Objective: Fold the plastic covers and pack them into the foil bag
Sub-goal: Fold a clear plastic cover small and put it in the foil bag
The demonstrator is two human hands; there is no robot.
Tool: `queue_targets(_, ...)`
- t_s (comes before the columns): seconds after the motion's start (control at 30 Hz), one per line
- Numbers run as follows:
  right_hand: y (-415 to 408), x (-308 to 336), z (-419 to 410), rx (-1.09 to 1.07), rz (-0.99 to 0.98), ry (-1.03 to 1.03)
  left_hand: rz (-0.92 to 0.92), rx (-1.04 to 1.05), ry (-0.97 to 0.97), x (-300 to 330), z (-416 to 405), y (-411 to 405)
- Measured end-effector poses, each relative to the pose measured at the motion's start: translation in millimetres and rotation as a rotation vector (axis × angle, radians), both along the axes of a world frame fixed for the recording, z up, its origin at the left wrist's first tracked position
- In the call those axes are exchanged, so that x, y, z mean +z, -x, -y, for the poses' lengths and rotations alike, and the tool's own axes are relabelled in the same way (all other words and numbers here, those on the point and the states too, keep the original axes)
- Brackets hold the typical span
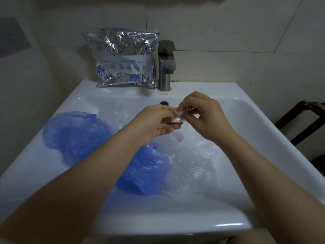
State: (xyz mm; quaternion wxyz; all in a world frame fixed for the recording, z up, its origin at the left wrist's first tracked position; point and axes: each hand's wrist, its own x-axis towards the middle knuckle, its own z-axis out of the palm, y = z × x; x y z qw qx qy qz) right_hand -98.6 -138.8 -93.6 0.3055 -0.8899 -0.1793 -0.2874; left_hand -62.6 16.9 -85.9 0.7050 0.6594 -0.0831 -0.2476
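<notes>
Above the white sink point(246, 110), my left hand point(156, 120) and my right hand point(202, 115) together pinch a small, tightly folded clear plastic cover point(177, 117). Inside the basin lie loose covers: a blue one point(73, 131) at the left, another blue one point(146, 169) under my left forearm, a clear one point(191, 166) at the right, and a clear one point(116, 111) further back. The silver foil bag point(123, 57) with blue drawings stands upright on the sink's back ledge, leaning against the wall.
A metal faucet point(166, 64) stands right of the foil bag. The overflow hole point(164, 103) shows just behind my hands. A dark wooden frame point(302, 120) stands beyond the sink's right side. Tiled wall runs behind.
</notes>
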Motion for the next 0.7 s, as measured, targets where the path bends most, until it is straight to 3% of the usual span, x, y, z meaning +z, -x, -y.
queue_targets(0.2,2.3,1.9,0.5,0.054,0.028,0.127,-0.083,-0.009,0.145,5.2,-3.1,-0.7)
queue_targets(0.3,4.0,5.0,0.6,0.037,0.043,0.076,-0.058,-0.068,0.164,9.6,-8.3,-2.9)
queue_targets(0.5,8.0,19.9,-8.5,-0.032,0.064,-0.08,0.263,-0.276,0.031,22.7,-26.0,-12.8)
queue_targets(0.7,-19.4,51.2,-29.7,-0.013,-0.166,-0.311,0.466,-0.143,-0.021,39.2,-31.9,-32.6)
